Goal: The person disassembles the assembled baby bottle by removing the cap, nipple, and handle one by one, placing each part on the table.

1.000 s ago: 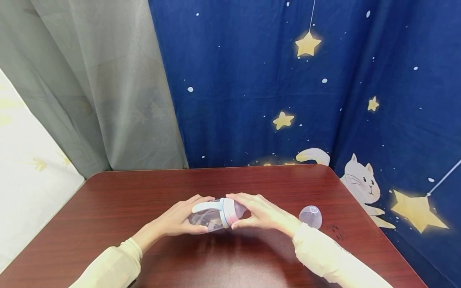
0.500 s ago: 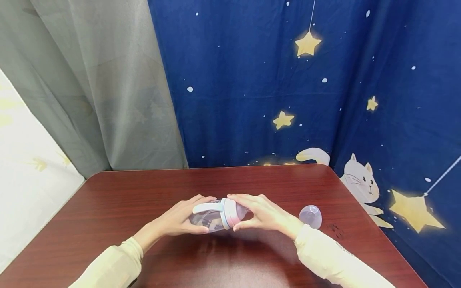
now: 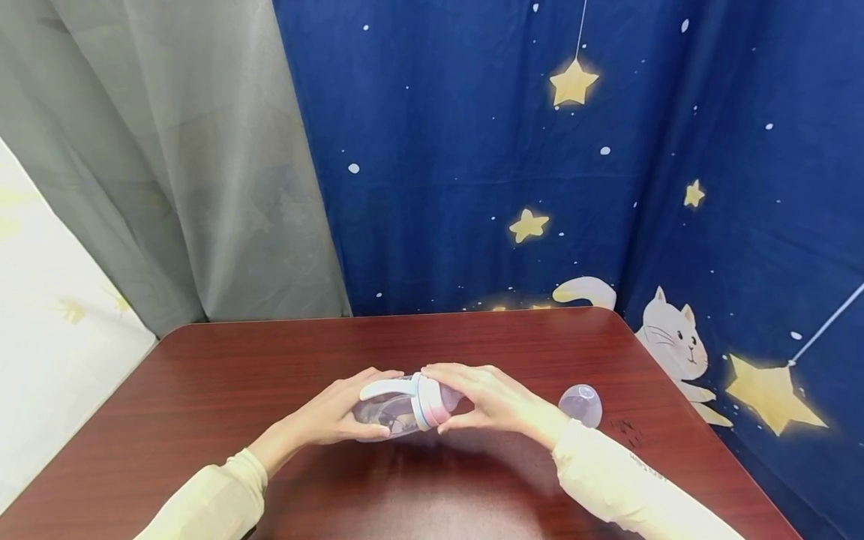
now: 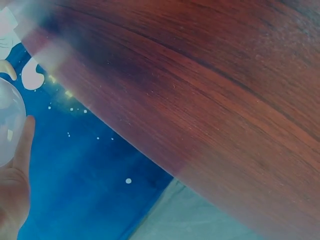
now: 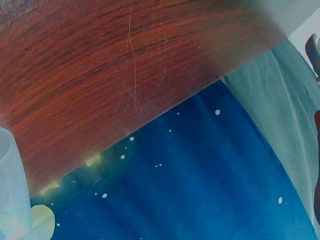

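Observation:
In the head view, a clear baby bottle (image 3: 394,411) with a pale blue-white handle lies sideways between the two hands, its teat end pointing right. My left hand (image 3: 331,411) grips the clear body, thumb along the near side and fingers over the far side. Around the white and pink collar (image 3: 435,401) my right hand (image 3: 496,401) curls its fingers and thumb, covering much of the teat. The left wrist view catches part of the left hand (image 4: 15,195) against the bottle's clear body (image 4: 9,120) at the left edge.
On the brown wooden table (image 3: 270,352), a clear dome-shaped cap (image 3: 580,405) rests beside the right wrist. Small dark marks (image 3: 626,429) lie near it. Behind the table's far edge hang a grey curtain (image 3: 236,187) and a blue starry curtain (image 3: 439,187).
Both hands keep their hold on the bottle in nearly the same spot. The whole head view has shifted slightly.

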